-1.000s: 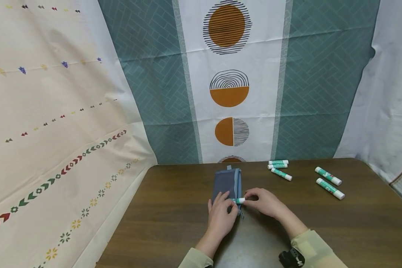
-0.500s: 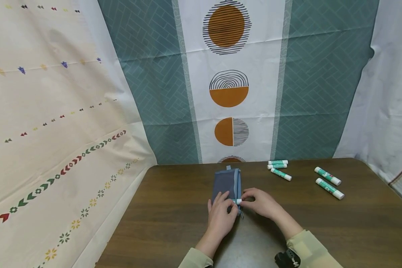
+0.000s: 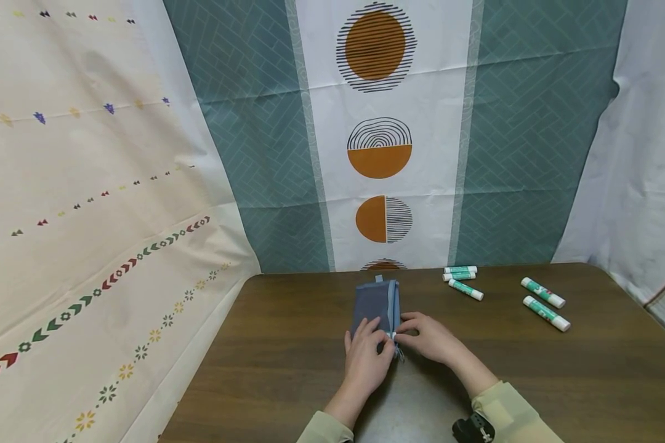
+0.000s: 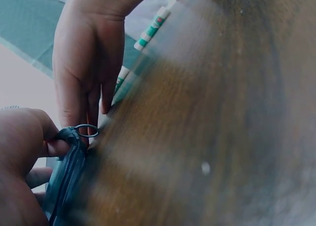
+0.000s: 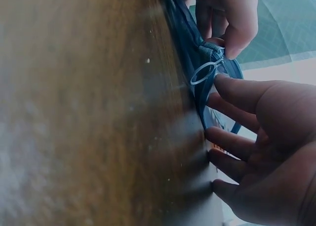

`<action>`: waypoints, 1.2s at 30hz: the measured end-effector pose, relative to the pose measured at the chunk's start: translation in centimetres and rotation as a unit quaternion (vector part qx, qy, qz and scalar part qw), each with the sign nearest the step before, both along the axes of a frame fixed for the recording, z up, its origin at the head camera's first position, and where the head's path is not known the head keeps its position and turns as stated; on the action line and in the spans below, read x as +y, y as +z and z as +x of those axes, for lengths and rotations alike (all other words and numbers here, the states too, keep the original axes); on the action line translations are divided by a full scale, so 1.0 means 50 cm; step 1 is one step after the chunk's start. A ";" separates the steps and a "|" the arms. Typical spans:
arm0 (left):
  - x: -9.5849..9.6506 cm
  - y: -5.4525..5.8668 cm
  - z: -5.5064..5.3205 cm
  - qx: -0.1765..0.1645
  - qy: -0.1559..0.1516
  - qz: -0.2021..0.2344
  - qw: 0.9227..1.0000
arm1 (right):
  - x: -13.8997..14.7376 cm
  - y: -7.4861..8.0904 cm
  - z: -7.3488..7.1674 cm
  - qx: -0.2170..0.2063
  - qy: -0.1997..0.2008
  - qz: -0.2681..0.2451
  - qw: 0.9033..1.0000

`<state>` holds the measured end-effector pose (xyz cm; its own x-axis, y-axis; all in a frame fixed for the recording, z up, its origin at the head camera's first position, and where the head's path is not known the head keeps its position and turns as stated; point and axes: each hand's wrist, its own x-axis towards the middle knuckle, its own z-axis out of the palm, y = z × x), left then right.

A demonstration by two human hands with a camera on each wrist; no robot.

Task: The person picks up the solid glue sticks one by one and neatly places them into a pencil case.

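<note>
Left hand [image 3: 366, 358] pinches a flat blue-grey fabric pouch [image 3: 374, 303]; right hand [image 3: 429, 339], hold unclear; slack pinching could collapse it between them.

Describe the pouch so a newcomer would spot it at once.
On the brown table, look straight below the orange circles. There lies a dark blue pouch, the left hand on its near end. It is flat cloth, unlike the green tubes to its right.
</note>
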<state>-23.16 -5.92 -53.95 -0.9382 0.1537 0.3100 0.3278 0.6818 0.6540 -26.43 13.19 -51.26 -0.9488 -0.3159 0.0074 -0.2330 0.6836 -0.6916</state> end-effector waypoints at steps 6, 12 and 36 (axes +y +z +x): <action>0.000 -0.002 0.000 0.003 0.001 -0.002 1.000 | -0.001 -0.007 -0.004 0.007 0.003 0.004 1.000; 0.000 -0.004 0.000 0.001 -0.002 -0.001 1.000 | -0.004 -0.009 -0.006 0.007 0.002 0.011 1.000; 0.001 -0.010 0.003 0.019 -0.002 -0.002 1.000 | 0.003 -0.011 -0.005 0.013 0.025 -0.022 0.999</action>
